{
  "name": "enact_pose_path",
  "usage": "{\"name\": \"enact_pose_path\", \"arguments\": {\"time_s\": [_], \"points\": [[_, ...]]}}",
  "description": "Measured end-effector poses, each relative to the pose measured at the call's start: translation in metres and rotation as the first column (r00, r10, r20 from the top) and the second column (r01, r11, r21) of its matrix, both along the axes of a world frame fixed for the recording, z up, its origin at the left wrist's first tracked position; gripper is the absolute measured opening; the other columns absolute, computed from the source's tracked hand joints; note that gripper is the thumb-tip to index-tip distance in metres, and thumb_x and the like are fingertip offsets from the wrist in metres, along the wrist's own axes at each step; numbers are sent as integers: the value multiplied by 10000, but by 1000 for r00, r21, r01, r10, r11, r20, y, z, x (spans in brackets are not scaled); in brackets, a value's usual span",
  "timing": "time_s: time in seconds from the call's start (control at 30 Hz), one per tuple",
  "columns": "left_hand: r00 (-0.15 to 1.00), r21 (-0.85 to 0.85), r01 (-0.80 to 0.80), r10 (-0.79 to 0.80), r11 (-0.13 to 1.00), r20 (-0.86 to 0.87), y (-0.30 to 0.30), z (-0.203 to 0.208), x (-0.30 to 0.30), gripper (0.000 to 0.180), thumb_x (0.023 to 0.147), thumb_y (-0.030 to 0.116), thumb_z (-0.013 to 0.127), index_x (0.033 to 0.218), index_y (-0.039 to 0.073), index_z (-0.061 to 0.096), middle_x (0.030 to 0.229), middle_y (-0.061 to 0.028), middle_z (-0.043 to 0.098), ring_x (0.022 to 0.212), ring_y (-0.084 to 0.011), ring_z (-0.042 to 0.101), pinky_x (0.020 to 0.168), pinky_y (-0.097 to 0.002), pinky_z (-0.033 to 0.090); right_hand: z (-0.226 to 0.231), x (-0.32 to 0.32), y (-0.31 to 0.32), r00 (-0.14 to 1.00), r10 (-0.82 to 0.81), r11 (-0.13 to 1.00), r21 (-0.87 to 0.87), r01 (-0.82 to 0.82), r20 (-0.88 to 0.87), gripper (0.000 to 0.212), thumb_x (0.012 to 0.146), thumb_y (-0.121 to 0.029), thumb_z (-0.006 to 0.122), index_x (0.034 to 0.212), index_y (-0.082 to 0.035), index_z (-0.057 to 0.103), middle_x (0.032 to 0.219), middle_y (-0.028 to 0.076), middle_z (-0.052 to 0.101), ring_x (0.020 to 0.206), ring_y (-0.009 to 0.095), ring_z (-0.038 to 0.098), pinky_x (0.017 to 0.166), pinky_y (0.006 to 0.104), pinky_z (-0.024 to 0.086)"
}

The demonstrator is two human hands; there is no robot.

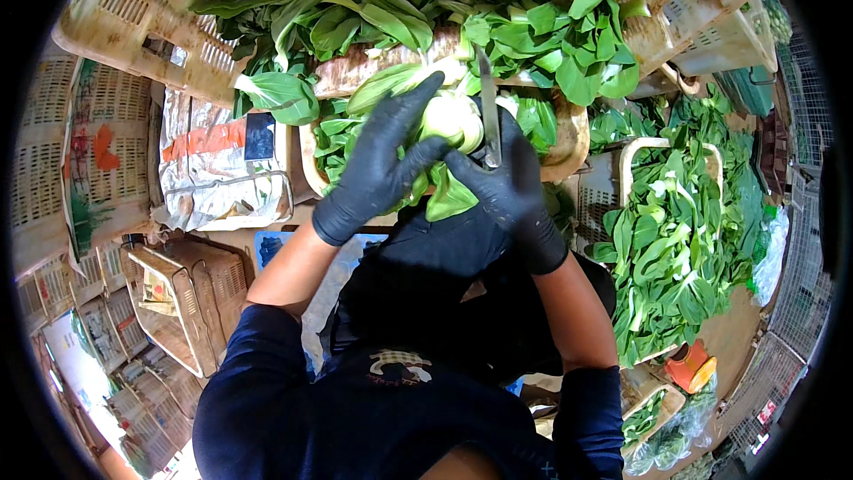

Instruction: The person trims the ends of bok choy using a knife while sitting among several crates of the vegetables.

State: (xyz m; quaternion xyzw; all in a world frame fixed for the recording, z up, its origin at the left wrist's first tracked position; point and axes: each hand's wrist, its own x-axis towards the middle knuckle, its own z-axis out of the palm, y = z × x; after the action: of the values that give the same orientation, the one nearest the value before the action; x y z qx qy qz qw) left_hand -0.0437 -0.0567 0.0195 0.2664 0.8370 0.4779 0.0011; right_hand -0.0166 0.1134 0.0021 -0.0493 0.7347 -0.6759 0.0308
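Both my hands wear black gloves and meet in front of my lap. My left hand (382,156) is closed around a head of bok choy (451,120), whose pale cut base faces up. Some of its green leaves (450,194) hang below my fingers. My right hand (508,180) grips a knife (488,93) with its blade pointing up and away from me, close beside the bok choy's base. The right thumb reaches toward the vegetable. The knife's handle is mostly hidden in my palm.
A large beige crate (142,22) heaped with bok choy (355,13) stands ahead. Under my hands is a smaller leaf-filled basket (569,138). To the right lies a big pile of bok choy (671,253), with an orange-red object (690,366) nearby. An upturned crate (191,302) sits at left.
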Motion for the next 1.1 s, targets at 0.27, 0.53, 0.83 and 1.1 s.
{"name": "enact_pose_path", "arguments": {"time_s": [0.27, 0.53, 0.83, 1.1], "points": [[988, -113, -121, 131, 986, 85, 0, -35, 9, 855, 515, 441, 828, 1121, -13, 430, 1012, -148, 538, 939, -260, 561, 830, -343, 447, -9, -2, 32, 962, 268, 953, 158, -258, -43, 389, 696, -118, 638, 1049, 18, 544, 842, 182, 600, 734, 261, 607, 660, 341, 463], [756, 456, -42, -270, 889, 597, -33, -48, -8, 508, 794, 225, 651, 1213, 2, 471, 1135, -62, 548, 1031, -143, 514, 906, -284, 398, -68, -42, 34, 900, 34, 795, 557, 240, -435, 288, 726, -324, 653, 824, -64, 579, 743, 121, 567, 665, 317, 576, 587, 392, 469], [739, 360, -204, -99, 910, 667, -24, -53, 9, 697, 713, 304, 729, 1242, 0, 389, 1116, -82, 523, 1016, -163, 494, 901, -287, 387, -32, -14, 13, 939, 247, 751, 660, -30, -239, 215, 745, -292, 603, 705, -83, 580, 651, 120, 577, 598, 319, 581, 540, 411, 455], [794, 375, -86, -163, 923, 585, -24, -34, 6, 599, 676, 150, 757, 1177, 2, 464, 1091, -45, 534, 992, -125, 492, 896, -276, 386, -100, -22, 30, 892, 157, 909, 415, 37, -423, 181, 742, -255, 597, 656, -96, 581, 632, 92, 578, 582, 292, 582, 534, 402, 461]]}}
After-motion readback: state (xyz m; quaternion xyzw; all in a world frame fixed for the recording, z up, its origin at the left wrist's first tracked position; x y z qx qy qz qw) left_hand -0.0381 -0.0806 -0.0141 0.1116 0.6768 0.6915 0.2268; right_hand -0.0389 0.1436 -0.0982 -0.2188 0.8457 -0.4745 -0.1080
